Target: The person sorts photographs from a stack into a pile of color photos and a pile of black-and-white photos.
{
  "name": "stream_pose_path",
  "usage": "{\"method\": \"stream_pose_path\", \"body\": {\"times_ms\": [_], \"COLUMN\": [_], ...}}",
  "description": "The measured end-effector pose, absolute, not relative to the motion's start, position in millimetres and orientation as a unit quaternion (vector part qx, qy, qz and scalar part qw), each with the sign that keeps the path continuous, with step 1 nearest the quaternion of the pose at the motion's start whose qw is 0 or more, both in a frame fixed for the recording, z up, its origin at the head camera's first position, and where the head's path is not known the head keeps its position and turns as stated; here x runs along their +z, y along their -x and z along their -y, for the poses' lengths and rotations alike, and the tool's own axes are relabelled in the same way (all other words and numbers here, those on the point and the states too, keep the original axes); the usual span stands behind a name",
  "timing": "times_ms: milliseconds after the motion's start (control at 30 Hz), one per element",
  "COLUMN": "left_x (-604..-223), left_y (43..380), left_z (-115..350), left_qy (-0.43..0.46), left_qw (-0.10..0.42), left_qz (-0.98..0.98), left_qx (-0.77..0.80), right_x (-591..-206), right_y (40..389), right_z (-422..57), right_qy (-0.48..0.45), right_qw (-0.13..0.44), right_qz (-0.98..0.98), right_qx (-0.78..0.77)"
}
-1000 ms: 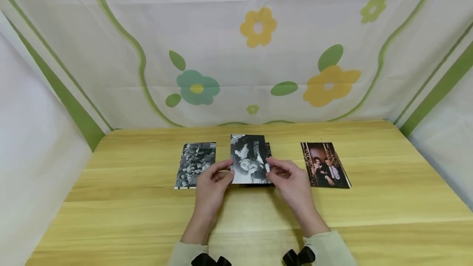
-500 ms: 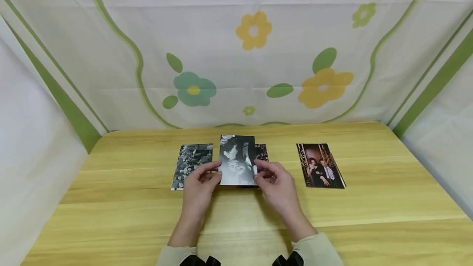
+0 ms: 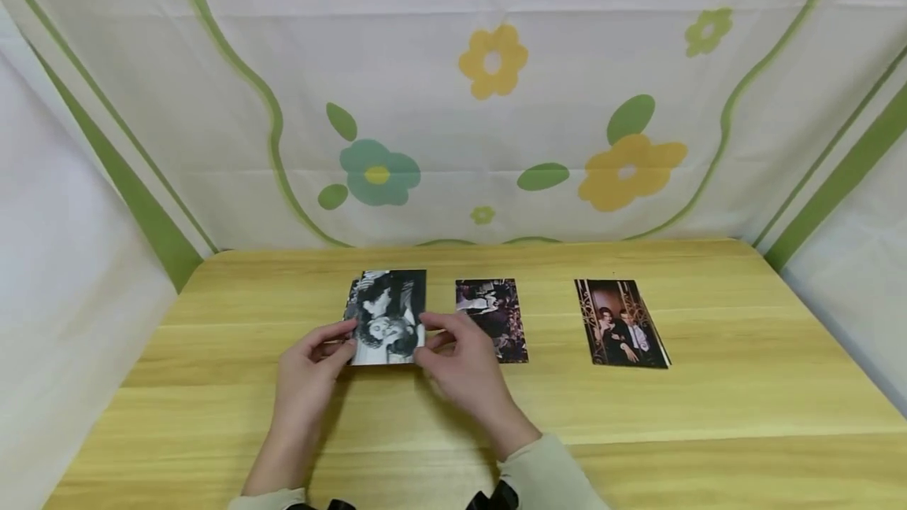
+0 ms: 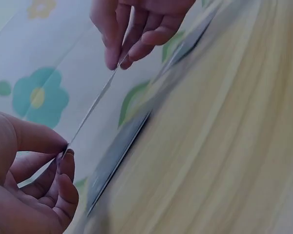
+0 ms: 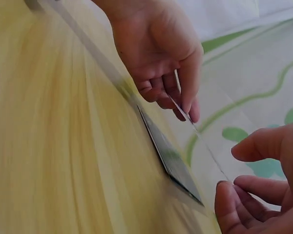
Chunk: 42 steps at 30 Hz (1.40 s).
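Note:
A black-and-white photo card [image 3: 390, 321] is held by both hands above the left pile of photo cards [image 3: 349, 305], covering most of that pile. My left hand [image 3: 312, 368] pinches the card's left edge. On the other side, my right hand [image 3: 464, 360] holds the right edge with its fingertips. From the left wrist view, the card [image 4: 93, 105] appears edge-on, tilted and raised off the pile [image 4: 118, 156]. In the right wrist view, the right thumb stands a little off the card's face while other fingertips touch its edge.
A dark photo card with purple tones [image 3: 506, 329] lies at the middle of the wooden table [image 3: 638, 431]. Farther right is a small stack of photo cards [image 3: 623, 325], topped by two people in dark clothes. A flowered white cloth [image 3: 453, 132] hangs behind the table.
Both hands have carried the black-and-white photo card left, from above the middle card to above the left pile. The middle photo card is now uncovered.

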State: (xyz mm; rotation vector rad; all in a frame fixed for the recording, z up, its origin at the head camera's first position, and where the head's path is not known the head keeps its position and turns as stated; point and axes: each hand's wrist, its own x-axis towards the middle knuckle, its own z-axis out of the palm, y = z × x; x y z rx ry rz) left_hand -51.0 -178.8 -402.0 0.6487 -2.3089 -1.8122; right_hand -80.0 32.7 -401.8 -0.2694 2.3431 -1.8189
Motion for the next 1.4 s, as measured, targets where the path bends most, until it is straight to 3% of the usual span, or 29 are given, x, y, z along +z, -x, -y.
{"method": "stream_pose_path", "body": {"times_ms": [267,733,1400], "left_x": [-404.3,-414.1,-415.6], "left_y": [47.6,49.9,55.0], "left_z": [207.4,200.9,199.7], "left_qy": [-0.243,-0.222,-0.191], "left_qw": [0.071,0.099,0.04], "left_qz": [0.779,0.845,0.873], "left_qx": [-0.573,-0.477,-0.446], "right_x": [-402.6,-407.3,-414.9], "right_y": [79.1,82.3,85.7], "right_z": [-8.1,-5.0,-6.6], "right_qy": [0.088,0.087,0.087], "right_qw": [0.125,0.14,0.128], "right_qz": [-0.774,-0.795,-0.805], "right_qx": [-0.615,-0.583,-0.573]}}
